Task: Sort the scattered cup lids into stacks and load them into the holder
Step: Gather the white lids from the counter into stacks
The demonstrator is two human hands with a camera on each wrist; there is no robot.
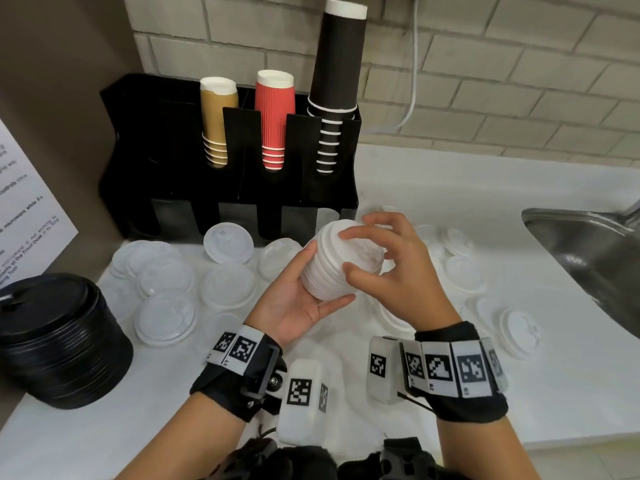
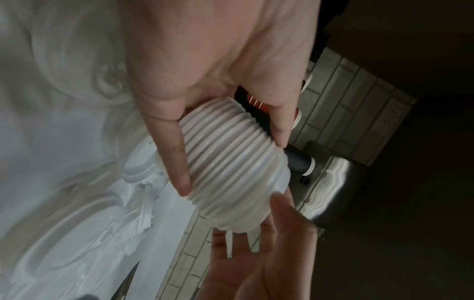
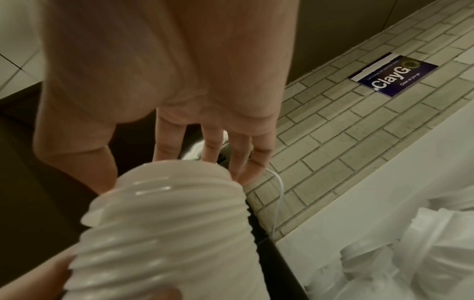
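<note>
My left hand [image 1: 329, 276] grips a stack of white cup lids [image 1: 349, 258] from below and holds it tilted above the counter, in front of the black holder [image 1: 166, 140]. My right hand [image 1: 346, 251] pinches the stack's upper end, index finger across the top lid and thumb on the side, with the other fingers spread. In the left wrist view the ribbed stack [image 2: 231, 172] sits between the left hand's fingers [image 2: 179, 172]. It fills the lower part of the right wrist view, the stack [image 3: 166, 233] lying under the right hand [image 3: 177, 176]. Loose translucent lids [image 1: 228, 285] lie scattered on the counter.
The holder carries gold [image 1: 216, 126], red [image 1: 273, 123] and black cups [image 1: 334, 84] in its upper slots. A tall stack of black lids [image 1: 59, 341] stands at the left front. More white lids [image 1: 519, 330] lie to the right, near a steel sink [image 1: 588, 244].
</note>
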